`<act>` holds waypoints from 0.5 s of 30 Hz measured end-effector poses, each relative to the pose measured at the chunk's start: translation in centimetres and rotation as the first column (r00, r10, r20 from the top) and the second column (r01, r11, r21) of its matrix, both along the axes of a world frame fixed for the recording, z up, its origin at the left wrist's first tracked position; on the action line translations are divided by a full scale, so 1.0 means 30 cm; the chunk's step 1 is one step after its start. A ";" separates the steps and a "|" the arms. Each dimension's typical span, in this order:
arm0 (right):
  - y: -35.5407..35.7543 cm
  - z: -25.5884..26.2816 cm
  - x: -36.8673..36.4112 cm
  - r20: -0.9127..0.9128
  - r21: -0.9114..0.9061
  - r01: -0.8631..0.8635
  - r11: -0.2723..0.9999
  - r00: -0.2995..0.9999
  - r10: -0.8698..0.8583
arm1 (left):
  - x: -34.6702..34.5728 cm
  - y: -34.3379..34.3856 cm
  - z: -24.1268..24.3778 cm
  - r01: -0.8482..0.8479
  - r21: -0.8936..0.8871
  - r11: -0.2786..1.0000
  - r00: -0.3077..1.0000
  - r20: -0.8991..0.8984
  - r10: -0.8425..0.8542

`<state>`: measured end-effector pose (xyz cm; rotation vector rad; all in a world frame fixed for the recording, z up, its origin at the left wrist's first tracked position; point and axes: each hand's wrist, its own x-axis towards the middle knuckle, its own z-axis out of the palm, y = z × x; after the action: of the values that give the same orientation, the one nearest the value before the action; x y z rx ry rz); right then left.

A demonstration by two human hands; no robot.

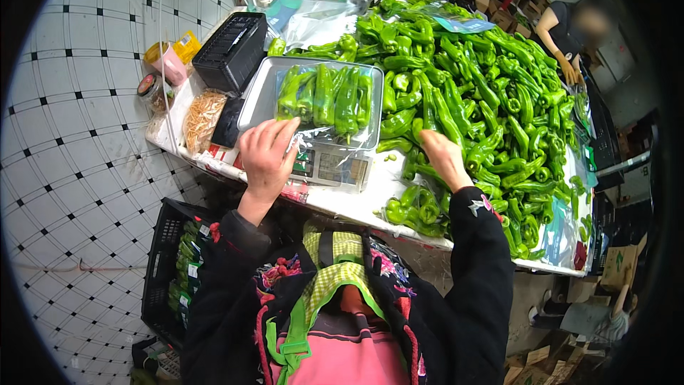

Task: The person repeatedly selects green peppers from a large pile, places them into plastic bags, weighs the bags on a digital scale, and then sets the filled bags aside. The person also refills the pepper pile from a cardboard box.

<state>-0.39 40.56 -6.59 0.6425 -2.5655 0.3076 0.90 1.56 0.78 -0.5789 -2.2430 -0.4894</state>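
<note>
A clear plastic bag of green peppers (325, 97) lies on the metal pan (257, 97) of a digital scale (342, 167). At the bag's near left edge is my left hand (269, 149), its fingers bent and close to the film; whether they pinch it cannot be made out. My right hand (442, 156) reaches to the near edge of a large heap of green peppers (481, 101), with its fingertips against a pepper; a grip is not clear. Nearer me, below that hand, sits another clear bag of peppers (414, 208).
Left of the scale are a black plastic box (230, 51), a bag of tan twist ties or bands (204, 117), a pink cup (170, 64) and a jar (154, 91). A black crate (160, 278) holds packed peppers below. Co-workers stand across the table and at right.
</note>
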 end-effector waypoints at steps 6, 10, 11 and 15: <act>-0.128 0.310 0.172 0.486 -0.719 0.204 0.664 0.831 0.272 | -0.044 0.015 0.018 0.199 -0.008 0.980 0.980 -0.029 -0.199; -0.303 0.300 0.368 0.612 -0.786 0.222 0.577 0.406 0.678 | -0.082 0.029 0.034 0.260 0.069 0.963 0.965 -0.063 -0.255; -0.371 0.282 0.410 0.607 -0.793 0.275 0.543 0.283 0.742 | -0.090 0.031 0.028 0.268 0.075 0.960 0.962 -0.068 -0.264; -0.589 0.183 0.558 0.358 -0.846 0.493 0.205 0.238 0.903 | -0.114 0.027 0.024 0.310 0.101 0.946 0.950 -0.082 -0.302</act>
<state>16.35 22.89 -1.10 0.3976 -1.9922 3.1724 -2.53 2.38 1.49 -0.8778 -2.0555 -0.7370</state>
